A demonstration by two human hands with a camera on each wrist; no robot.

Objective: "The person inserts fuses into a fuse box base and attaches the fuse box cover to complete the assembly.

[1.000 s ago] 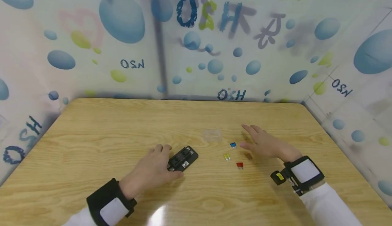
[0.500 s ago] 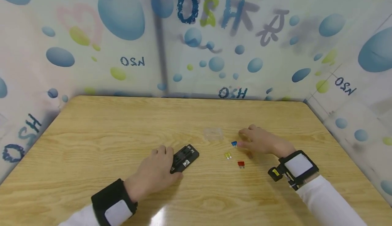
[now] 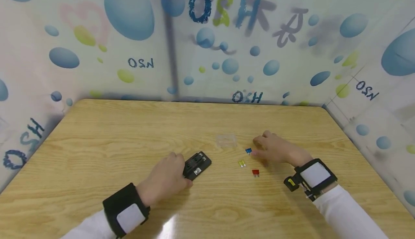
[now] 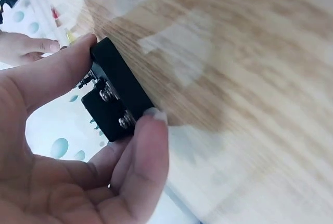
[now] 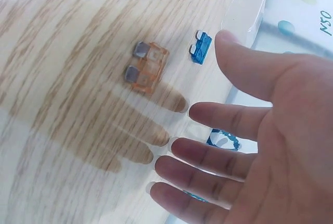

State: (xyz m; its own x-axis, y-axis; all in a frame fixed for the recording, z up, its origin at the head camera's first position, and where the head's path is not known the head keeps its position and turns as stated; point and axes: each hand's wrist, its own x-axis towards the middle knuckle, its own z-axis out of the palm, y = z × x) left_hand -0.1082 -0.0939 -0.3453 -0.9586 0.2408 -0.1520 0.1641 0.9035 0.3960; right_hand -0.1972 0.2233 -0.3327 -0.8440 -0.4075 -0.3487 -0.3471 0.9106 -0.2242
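Observation:
My left hand (image 3: 166,178) pinches a black fuse block (image 3: 197,166) by its edges, thumb on one side and fingers on the other. In the left wrist view, metal screws show on the tilted block (image 4: 117,88). My right hand (image 3: 278,149) hovers over the table with fingers apart and nothing in them. Nearest to it, in the right wrist view, lie an orange blade fuse (image 5: 148,67) and a blue blade fuse (image 5: 201,48). A yellow blade fuse (image 3: 242,163) and a red blade fuse (image 3: 255,173) lie closer to me. The right hand largely hides the orange fuse in the head view.
A clear plastic cover (image 3: 226,140) lies behind the fuses. All of this is on a wood-grain table (image 3: 129,131), whose far edge meets a patterned wall hanging (image 3: 142,80).
My right hand has moved slightly left toward the blue fuse, its fingers bending down more. My left hand has closed further around the fuse block, which stays nearly in place.

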